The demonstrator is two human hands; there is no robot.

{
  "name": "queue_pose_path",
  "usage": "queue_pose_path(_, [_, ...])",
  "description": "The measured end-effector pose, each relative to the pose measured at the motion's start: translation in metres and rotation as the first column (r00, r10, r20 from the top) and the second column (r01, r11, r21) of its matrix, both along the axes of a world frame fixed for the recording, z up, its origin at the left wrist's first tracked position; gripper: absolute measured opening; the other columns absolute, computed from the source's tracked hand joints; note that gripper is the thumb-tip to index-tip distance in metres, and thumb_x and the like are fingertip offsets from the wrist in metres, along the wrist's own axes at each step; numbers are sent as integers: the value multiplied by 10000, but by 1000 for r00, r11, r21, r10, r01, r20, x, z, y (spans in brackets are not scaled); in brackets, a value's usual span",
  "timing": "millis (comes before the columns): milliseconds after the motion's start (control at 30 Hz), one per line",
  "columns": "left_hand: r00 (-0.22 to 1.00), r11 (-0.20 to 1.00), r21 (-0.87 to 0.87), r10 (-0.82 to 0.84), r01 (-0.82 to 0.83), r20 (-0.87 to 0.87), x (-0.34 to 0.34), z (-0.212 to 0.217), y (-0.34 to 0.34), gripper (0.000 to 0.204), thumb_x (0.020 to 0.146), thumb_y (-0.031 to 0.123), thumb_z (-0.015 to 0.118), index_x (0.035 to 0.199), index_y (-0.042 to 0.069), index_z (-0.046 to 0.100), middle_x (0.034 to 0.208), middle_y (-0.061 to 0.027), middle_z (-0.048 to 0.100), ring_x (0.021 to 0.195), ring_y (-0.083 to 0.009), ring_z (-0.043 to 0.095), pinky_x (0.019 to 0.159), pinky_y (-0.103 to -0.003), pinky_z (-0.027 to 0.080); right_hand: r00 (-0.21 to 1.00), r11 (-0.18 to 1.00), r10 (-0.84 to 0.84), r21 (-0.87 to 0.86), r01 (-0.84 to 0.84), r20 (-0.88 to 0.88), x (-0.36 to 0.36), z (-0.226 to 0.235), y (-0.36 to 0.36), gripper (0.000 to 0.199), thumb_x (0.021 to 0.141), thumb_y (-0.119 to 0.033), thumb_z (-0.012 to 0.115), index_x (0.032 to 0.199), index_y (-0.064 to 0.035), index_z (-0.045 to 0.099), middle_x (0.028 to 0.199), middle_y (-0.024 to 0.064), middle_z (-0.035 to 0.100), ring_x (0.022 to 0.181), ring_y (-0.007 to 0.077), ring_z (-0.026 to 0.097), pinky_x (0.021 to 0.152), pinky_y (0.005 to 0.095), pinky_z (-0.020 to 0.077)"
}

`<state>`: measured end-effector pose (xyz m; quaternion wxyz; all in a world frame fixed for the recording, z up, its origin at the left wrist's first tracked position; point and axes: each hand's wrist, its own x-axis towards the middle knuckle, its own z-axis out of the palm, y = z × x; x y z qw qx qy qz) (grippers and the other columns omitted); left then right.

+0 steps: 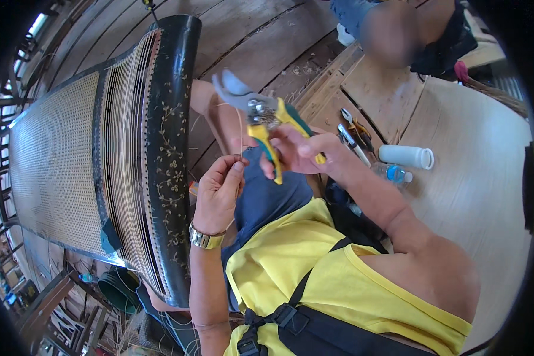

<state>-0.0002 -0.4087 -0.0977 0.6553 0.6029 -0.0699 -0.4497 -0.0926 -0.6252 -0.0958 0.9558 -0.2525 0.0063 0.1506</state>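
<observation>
The left hand (221,193) pinches a thin strand (240,127) between thumb and fingertips; at its two o'clock, the right hand (308,148) curls loosely around clippers (257,111), blades parted near the strand. A slipping grip or drifting fingertip could, I judge, mean a nick or miscut. The woven panel (53,160) lies at nine o'clock, the white bottle (403,156) at three, without readable lettering.

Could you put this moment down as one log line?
left hand: pinching thin strand | right hand: holding pruning shears, handles spread | left side: woven panel | right side: pliers, white bottle
</observation>
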Motion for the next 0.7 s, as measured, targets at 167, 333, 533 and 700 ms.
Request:
queue_pose_path(167, [999,978,206,-10,17,-34,-13,7,22,197,1019,203,560,1030,20,631,723,24,577,569,-25,455,532,-177,358,996,982,-86,-166,89,20,33,-10,-35,665,854,-218,619,1433,15,391,1326,130,548,1083,275,611,988,407,462])
queue_pose_path(333, [997,987,160,-42,31,69,-29,-29,62,213,1017,205,565,1001,5,638,729,10,596,604,-34,492,547,-189,375,957,897,-291,-352,268,-14,48,-28,-99,540,908,-169,564,1402,10,439,1252,110,585,1090,253,601,996,389,460])
queue_pose_path(533, [998,979,205,12,0,-56,-34,-33,79,181,1010,186,578,1014,16,638,711,24,579,610,-35,494,546,-183,362,890,803,-449,-472,364,-76,45,-43,-114,469,910,-130,591,1352,-2,500,1184,84,600,1042,212,600,970,369,464])
queue_pose_path(700, [994,986,134,103,-97,-38,-35,-51,64,178,1013,189,574,1045,23,631,687,37,559,585,-20,463,518,-182,334,851,605,-524,-722,337,-42,24,-61,-115,450,884,-113,649,1305,2,537,1111,72,612,1002,179,607,918,340,474])
